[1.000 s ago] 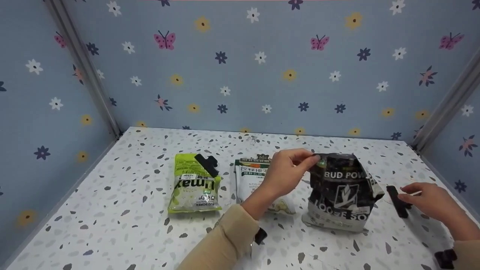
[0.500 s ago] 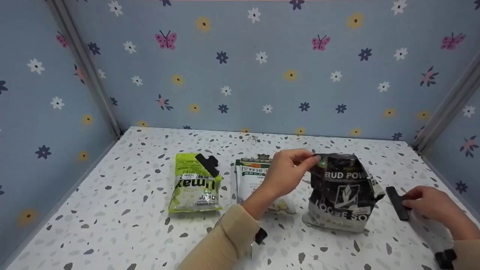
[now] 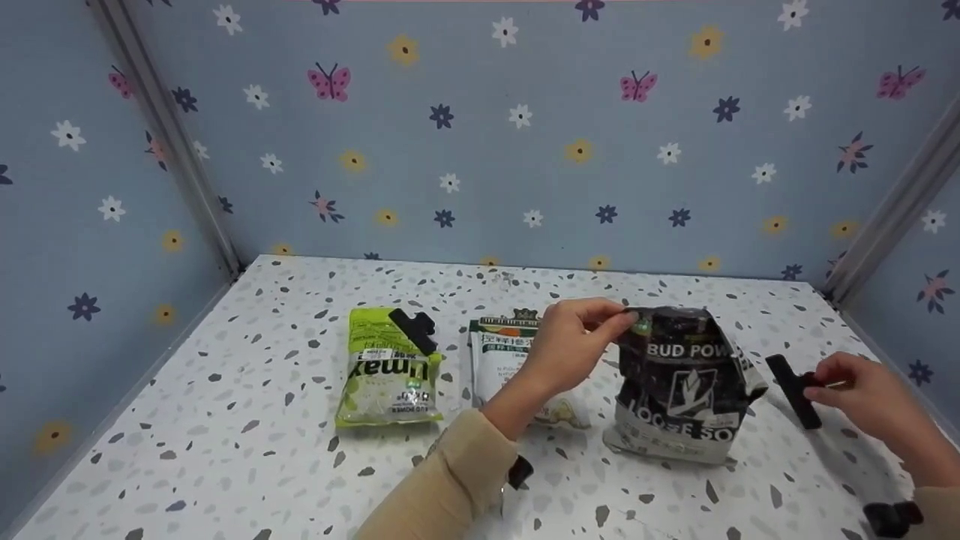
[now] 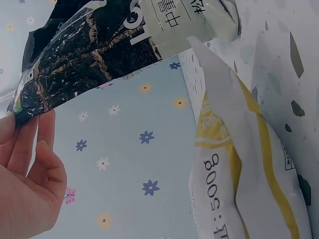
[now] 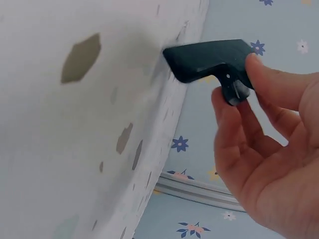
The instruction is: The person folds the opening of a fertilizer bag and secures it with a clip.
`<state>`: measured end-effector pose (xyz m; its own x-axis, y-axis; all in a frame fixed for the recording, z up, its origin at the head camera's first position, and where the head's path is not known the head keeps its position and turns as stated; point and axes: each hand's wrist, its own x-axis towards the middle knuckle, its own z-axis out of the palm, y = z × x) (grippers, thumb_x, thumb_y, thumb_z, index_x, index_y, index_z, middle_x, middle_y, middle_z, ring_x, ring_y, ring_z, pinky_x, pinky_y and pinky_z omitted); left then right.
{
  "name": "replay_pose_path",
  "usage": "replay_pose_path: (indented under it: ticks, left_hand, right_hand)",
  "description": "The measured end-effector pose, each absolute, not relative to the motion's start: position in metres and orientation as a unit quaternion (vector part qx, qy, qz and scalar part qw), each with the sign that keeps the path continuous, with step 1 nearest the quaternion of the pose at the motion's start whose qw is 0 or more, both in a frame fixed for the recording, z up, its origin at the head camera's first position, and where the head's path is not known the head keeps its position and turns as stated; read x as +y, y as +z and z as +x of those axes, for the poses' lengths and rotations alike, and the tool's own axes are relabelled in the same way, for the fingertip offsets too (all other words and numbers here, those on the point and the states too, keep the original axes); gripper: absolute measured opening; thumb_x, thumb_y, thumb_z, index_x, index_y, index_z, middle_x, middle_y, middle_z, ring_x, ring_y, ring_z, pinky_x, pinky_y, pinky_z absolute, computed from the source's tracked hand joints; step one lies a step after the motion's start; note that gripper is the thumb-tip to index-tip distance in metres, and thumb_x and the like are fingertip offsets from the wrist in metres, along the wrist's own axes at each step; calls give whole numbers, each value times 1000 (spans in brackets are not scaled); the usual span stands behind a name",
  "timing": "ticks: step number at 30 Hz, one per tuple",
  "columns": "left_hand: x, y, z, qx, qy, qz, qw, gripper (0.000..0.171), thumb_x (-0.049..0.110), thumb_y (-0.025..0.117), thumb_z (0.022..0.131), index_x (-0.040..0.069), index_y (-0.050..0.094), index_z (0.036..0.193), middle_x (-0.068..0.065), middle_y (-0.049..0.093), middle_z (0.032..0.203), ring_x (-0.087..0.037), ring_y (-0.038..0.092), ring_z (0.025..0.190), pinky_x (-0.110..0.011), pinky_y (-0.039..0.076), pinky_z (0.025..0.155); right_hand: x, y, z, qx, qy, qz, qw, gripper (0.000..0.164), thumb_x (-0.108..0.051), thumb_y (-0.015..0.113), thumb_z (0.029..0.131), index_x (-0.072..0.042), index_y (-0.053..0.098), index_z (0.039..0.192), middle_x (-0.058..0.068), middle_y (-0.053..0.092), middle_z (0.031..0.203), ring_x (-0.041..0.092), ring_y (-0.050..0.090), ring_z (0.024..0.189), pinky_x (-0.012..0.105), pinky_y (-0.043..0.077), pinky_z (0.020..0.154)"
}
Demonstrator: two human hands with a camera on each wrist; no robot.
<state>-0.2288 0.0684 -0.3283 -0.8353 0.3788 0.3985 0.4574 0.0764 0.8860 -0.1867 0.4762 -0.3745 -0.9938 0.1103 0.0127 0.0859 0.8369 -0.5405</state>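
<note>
A black and grey soil bag (image 3: 679,390) stands upright on the right half of the table. My left hand (image 3: 574,341) pinches its top left corner between thumb and fingers; the left wrist view shows that grip on the dark plastic (image 4: 75,55). To the right of the bag, my right hand (image 3: 866,390) holds a black bag clip (image 3: 793,391) by its handle. Seen from the right wrist, the clip (image 5: 207,59) sits between thumb and fingertips, its long bar pointing away from the hand.
A white bag (image 3: 499,367) lies behind my left forearm, partly hidden. Further left lies a green bag (image 3: 390,390) with another black clip (image 3: 414,330) at its top right corner. Flower-patterned panels (image 3: 480,135) enclose the speckled table (image 3: 247,420) at the back and sides.
My right hand has closed on the black clip's handle and raised it slightly, up and a little left. The left hand keeps its pinch on the soil bag, which has not moved.
</note>
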Motion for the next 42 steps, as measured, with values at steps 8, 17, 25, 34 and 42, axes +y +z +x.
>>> replay_pose_path:
  ticks: [8,17,25,34,42]
  left_hand:
    - [68,-328,-229,-733,-615,-287,33,16,32,68,97,20,78,102,15,72,91,-3,67,82,-26,52,72]
    - [67,-330,-228,-736,-616,-280,31,15,32,68,97,21,78,101,15,71,89,-3,66,81,-27,52,70]
    - [68,-330,-228,-735,-616,-280,32,16,32,68,96,20,78,100,15,72,88,-4,67,80,-27,51,69]
    - [68,-329,-229,-730,-620,-287,29,15,30,68,97,20,78,101,15,72,89,-5,67,81,-26,52,71]
    - [68,-329,-229,-728,-623,-284,26,15,30,68,96,21,78,101,15,72,88,-5,68,81,-27,52,72]
  right_hand:
    - [456,-361,-177,-924,362,-13,121,27,6,73,85,3,49,97,1,58,89,6,58,73,22,49,62]
    - [429,-327,-169,-892,430,33,139,27,13,68,87,5,42,86,-9,64,88,4,61,79,19,46,63]
    - [413,-312,-172,-893,422,77,134,35,13,69,86,4,36,76,-9,66,91,2,62,85,17,47,68]
    - [407,-298,-173,-896,418,83,122,39,9,72,86,2,36,72,-10,68,93,6,65,81,23,40,49]
    - [397,-294,-173,-907,388,102,128,40,10,72,86,2,35,71,-10,66,94,-1,62,90,17,50,69]
